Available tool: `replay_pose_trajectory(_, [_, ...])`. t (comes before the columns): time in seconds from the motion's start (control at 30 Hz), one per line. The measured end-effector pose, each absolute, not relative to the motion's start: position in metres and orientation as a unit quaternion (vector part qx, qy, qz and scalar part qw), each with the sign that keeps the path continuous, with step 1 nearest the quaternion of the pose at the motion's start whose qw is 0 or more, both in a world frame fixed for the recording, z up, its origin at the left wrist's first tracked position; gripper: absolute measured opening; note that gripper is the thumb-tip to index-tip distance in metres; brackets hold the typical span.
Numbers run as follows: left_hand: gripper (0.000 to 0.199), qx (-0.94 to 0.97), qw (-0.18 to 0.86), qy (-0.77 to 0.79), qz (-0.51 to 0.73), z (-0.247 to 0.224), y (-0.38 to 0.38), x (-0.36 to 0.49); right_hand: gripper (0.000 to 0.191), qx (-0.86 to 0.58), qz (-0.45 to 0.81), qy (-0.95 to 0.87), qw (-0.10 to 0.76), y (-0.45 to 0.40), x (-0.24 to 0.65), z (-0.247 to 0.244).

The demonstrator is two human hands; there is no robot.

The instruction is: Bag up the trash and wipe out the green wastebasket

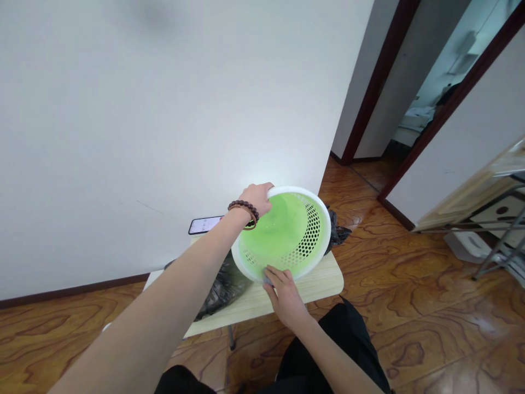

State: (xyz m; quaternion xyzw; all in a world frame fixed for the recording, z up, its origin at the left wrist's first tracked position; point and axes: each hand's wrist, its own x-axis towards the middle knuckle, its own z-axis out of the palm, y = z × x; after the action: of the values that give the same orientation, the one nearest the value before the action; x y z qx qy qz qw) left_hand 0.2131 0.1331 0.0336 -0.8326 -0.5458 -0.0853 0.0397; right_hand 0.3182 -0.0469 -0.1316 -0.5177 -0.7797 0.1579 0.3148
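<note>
A green bowl and a white colander with a row of holes, nested as one round basin (279, 224), are tilted above a small light wooden table (324, 282). At the far left part of the rim, my left hand (257, 198) grips the edge, a beaded bracelet on its wrist. My right hand (283, 293) pinches the near rim, its fingertips over the inner edge and a small greyish patch beside them. Black plastic bags lie on the table, one (223, 287) left of the basin and another (339, 232) partly hidden behind its right side.
A phone (205, 225) with a lit screen lies at the table's back left, by the white wall (164, 109). To the right are a doorway, a folding metal frame (502, 246) and a white box (467, 245) on the wooden floor (389, 284). My dark-clothed legs are below.
</note>
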Motion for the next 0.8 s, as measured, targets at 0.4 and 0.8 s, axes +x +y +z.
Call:
replay_pose_trajectory(0.4, [0.039,-0.832,0.029,-0.546,-0.095,0.032,0.133,0.215,0.043,-0.604,-0.048,-0.787,0.12,-0.05,0.391,-0.137])
replay_pose_trajectory(0.8, [0.04,-0.818,0.022,-0.568,-0.089,0.033,0.13,0.216,0.039,-0.544,0.081,-0.796,0.251,-0.05,0.314,-0.135])
